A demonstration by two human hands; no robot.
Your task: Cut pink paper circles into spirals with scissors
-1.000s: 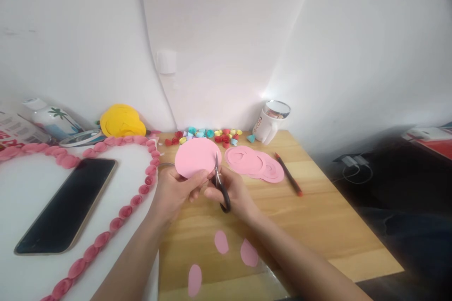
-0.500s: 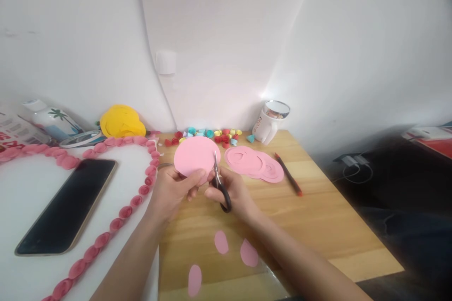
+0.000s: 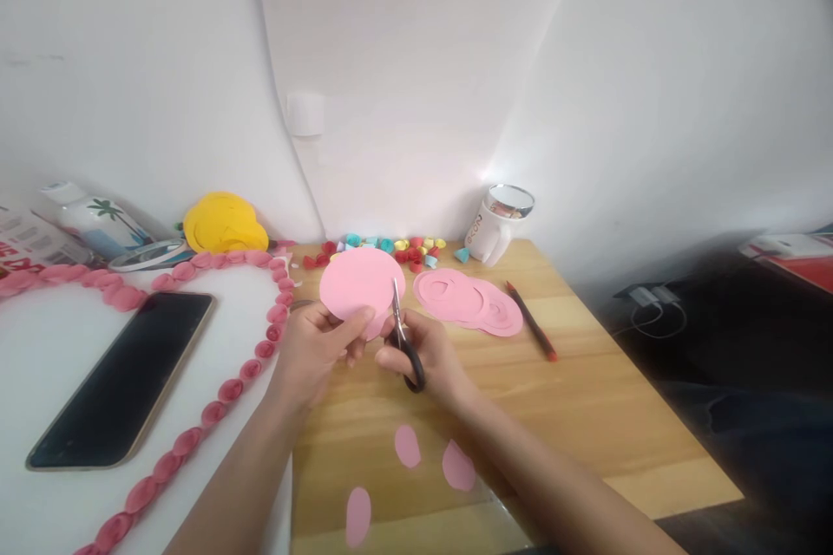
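My left hand [image 3: 322, 342] pinches the lower edge of a round pink paper disc [image 3: 357, 282], held up above the wooden table. In my right hand [image 3: 429, 354] is a pair of scissors [image 3: 411, 364] with black handles. Their blades point up and lie against the disc's right side. Behind my right hand, several pink paper circles [image 3: 452, 295] with curved cuts overlap on the wood. Three small pink paper pieces lie nearer to me: an oval [image 3: 357, 516], another oval [image 3: 407, 446] and a pointed piece [image 3: 459, 466].
A dark pen [image 3: 532, 323] and a white mug [image 3: 489, 227] are to the right. Small coloured paper rolls [image 3: 387, 246] line the wall. On the left, a phone [image 3: 123, 381] rests on a white board edged with pink paper roses [image 3: 188, 442]; behind are yellow paper [image 3: 225, 224] and a bottle [image 3: 97, 217].
The pink disc has tilted up very slightly in my left hand, and the scissors have shifted a little to the left with it. Everything else lies as before.
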